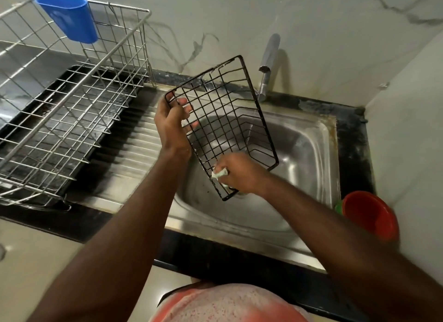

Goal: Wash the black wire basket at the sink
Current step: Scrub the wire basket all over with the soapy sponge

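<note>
The left hand (173, 122) grips the black wire basket (223, 120) at its ten o'clock corner, fingers curled through the wires, holding it tilted over the sink (302, 153). The right hand (242, 173), at the basket's six o'clock end, pinches a pale pad (219, 174), perhaps a sponge, against the wires. This looks like the scrubbing step. Next, the pad likely needs working toward the twelve o'clock end, near the tap (268, 58), while the left hand steadies the frame.

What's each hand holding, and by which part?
Left hand grips the black wire basket by its far left corner; right hand holds a pale scrub pad against the basket's near end.
</note>
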`<state>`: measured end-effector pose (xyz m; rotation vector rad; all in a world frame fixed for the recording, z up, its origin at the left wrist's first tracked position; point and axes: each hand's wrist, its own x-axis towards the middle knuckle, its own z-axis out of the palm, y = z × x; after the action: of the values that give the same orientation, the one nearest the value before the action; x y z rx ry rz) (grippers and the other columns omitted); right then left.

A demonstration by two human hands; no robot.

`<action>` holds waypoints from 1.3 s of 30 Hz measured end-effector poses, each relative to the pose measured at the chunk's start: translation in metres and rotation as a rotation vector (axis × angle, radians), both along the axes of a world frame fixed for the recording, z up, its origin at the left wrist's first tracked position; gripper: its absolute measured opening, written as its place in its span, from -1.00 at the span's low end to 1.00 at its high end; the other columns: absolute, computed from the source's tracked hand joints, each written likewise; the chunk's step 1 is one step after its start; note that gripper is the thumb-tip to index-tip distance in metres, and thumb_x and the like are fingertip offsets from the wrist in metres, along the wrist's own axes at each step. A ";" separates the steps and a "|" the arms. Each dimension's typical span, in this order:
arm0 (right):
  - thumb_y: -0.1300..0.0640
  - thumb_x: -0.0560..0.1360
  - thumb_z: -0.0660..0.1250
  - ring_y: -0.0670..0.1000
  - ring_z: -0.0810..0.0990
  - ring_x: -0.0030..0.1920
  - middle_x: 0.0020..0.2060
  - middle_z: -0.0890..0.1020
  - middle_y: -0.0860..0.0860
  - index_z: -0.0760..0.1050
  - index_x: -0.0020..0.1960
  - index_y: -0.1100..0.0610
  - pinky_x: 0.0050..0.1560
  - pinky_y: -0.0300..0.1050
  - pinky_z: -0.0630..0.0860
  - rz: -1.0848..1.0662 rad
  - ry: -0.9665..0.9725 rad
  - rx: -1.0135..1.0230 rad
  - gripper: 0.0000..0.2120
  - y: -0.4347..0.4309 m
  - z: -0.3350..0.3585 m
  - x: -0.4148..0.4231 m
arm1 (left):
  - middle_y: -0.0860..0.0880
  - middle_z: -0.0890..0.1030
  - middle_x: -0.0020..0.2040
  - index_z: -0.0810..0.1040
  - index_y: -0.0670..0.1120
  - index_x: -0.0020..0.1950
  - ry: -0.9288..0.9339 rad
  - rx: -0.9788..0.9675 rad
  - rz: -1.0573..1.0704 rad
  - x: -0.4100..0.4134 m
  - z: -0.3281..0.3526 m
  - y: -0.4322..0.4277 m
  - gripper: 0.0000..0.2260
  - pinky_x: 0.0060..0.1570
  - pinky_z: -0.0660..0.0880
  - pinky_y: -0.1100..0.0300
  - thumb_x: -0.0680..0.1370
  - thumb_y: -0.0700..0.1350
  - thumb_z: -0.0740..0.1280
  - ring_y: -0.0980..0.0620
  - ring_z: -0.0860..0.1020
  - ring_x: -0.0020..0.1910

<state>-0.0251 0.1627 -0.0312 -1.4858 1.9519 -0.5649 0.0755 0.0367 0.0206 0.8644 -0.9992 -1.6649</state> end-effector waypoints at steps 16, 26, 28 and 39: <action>0.31 0.48 0.36 0.05 0.54 0.10 0.20 0.54 0.06 0.52 0.28 0.06 -0.03 -0.11 0.52 0.206 0.185 0.392 -0.60 0.010 0.016 -0.016 | 0.01 0.56 -0.02 0.51 -0.04 0.21 -0.087 -0.043 -0.024 0.004 -0.006 0.005 -0.58 -0.15 0.50 0.04 0.35 -0.10 0.28 0.02 0.52 -0.03; 0.25 0.45 0.44 0.01 0.57 -0.09 0.05 0.58 0.04 0.54 0.16 0.13 -0.38 -0.26 0.32 0.129 0.185 0.196 -0.71 -0.011 0.009 0.002 | 0.03 0.56 -0.07 0.49 -0.16 0.32 -0.112 -0.054 -0.021 0.003 -0.003 0.006 -0.48 -0.16 0.51 0.06 0.35 -0.14 0.26 0.07 0.52 -0.12; 0.24 0.45 0.44 0.05 0.60 0.01 0.08 0.63 0.08 0.57 0.18 0.16 -0.39 -0.30 0.29 0.218 0.235 0.257 -0.70 -0.013 0.006 0.007 | 0.03 0.55 -0.08 0.49 -0.17 0.31 -0.118 -0.054 -0.013 0.003 -0.003 0.004 -0.49 -0.20 0.51 0.10 0.34 -0.16 0.25 0.10 0.51 -0.15; 0.30 0.44 0.41 -0.06 0.60 -0.12 -0.02 0.67 0.04 0.65 0.07 0.14 -0.16 -0.22 0.50 0.192 0.115 0.214 -0.78 -0.016 0.000 -0.002 | -0.02 0.56 0.03 0.44 -0.15 0.38 -0.116 -0.088 -0.034 0.003 -0.006 0.009 -0.44 -0.18 0.52 0.06 0.35 -0.17 0.25 0.12 0.52 -0.15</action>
<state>-0.0274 0.1472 -0.0309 -1.5740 1.8620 -0.1844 0.0788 0.0457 0.0145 0.8983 -1.1640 -1.6016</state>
